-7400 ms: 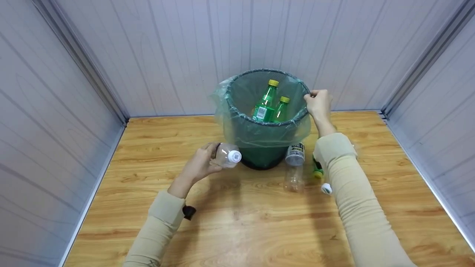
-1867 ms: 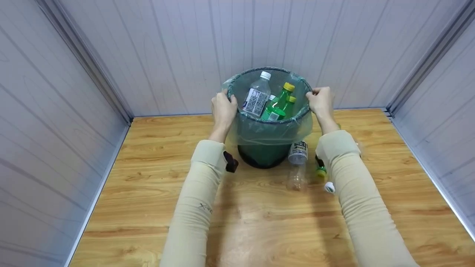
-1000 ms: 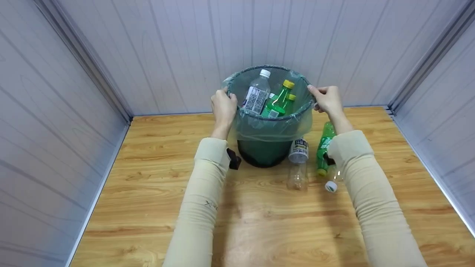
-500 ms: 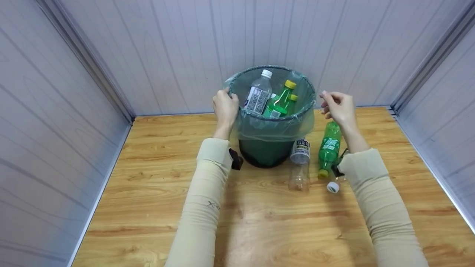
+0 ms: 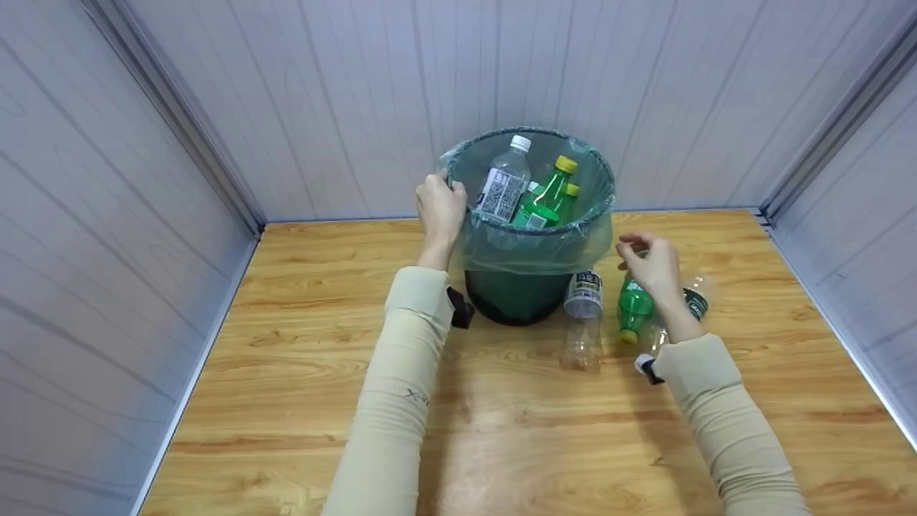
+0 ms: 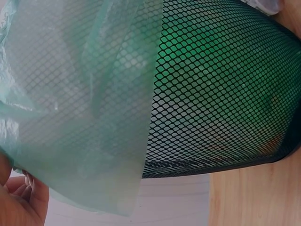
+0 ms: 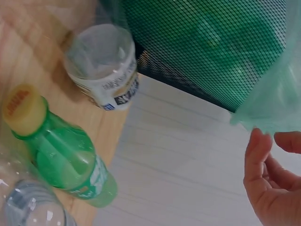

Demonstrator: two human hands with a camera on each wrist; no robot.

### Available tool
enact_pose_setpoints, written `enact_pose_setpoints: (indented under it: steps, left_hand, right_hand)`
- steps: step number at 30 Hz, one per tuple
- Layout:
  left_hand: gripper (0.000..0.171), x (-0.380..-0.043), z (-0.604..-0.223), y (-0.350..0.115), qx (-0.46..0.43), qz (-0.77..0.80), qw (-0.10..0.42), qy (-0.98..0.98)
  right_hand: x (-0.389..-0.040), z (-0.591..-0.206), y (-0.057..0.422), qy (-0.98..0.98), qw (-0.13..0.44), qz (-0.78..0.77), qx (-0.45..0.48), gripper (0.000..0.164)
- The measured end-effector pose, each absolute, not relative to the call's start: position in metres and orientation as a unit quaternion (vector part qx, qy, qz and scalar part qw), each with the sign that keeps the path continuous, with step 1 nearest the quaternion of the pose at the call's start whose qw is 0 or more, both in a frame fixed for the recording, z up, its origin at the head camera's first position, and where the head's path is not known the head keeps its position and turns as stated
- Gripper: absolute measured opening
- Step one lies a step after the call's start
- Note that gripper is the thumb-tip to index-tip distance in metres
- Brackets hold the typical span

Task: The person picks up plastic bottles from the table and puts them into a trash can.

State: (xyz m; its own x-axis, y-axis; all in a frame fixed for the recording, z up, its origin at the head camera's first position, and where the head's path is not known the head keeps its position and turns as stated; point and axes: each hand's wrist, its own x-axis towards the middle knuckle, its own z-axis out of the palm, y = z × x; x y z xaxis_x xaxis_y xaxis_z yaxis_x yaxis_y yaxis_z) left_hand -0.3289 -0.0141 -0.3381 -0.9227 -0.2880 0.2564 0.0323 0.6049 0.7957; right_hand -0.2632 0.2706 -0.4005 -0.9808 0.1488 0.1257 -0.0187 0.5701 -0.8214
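Note:
My left hand (image 5: 440, 208) grips the left rim of a dark mesh bin (image 5: 510, 295), its fingers over the pale green bag (image 5: 530, 252) lining it. Inside the bin stand a clear bottle (image 5: 503, 185) with a white cap and green bottles (image 5: 550, 192) with yellow caps. Holding nothing, my right hand (image 5: 653, 269) hovers right of the bin, fingers loosely bent, over a lying green bottle (image 5: 635, 309). In the right wrist view, thumb and fingers are apart, with the fingertips (image 7: 256, 136) right by the bag's lower edge.
A clear bottle (image 5: 584, 304) with a printed label lies against the bin's right foot. Farther right, partly behind my right wrist, lies another clear bottle (image 5: 695, 299) with a dark label. Ribbed panels (image 5: 358, 107) enclose the wooden surface (image 5: 322, 308) on three sides.
A clear bottle, earlier in my left hand, is now in the bin, and that hand holds the rim. My right hand has let go of the rim and moved down and right.

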Motion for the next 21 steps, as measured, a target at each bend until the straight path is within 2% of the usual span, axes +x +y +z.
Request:
enact_pose_setpoints:
  steps: [11, 21]
  left_hand:
    - [0.022, -0.329, -0.339, -0.014, 0.076, -0.447, 0.187, -0.871]
    - [0.024, -0.329, -0.340, -0.014, 0.071, -0.451, 0.191, -0.869]
  right_hand:
    - [-0.265, -0.433, 0.265, -0.930, -0.001, 0.368, -0.010, 0.045]
    - [-0.273, -0.459, 0.260, -0.942, -0.084, 0.323, -0.038, 0.063]
